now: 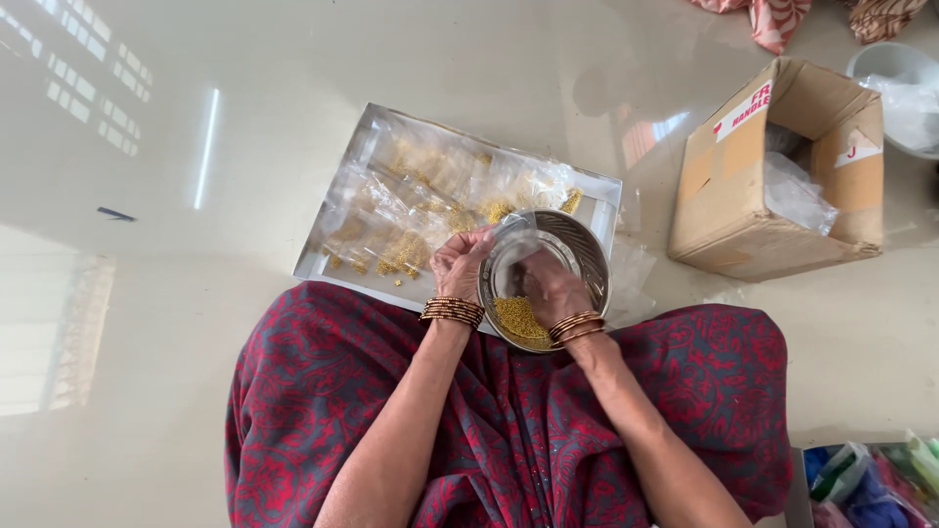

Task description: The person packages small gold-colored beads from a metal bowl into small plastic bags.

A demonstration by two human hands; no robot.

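Note:
A round steel bowl [582,249] rests at my knees on the floor, with small golden beads [518,318] heaped in its near side. My left hand [460,262] grips a small clear plastic pouch [515,238] at the bowl's left rim. Inside the bowl, my right hand [550,288] has its fingers curled beside the pouch, just above the beads; what they pinch is hidden. Both wrists wear golden bangles. Behind the bowl lies a flat steel tray [337,210] covered with several clear pouches of golden beads [411,235].
An open cardboard box [773,176] with plastic wrap inside stands at the right. A white tub [900,88] sits behind it. Colourful packets [871,484] fill the lower right corner. The floor is glossy and pale. My red-patterned lap [509,430] fills the foreground.

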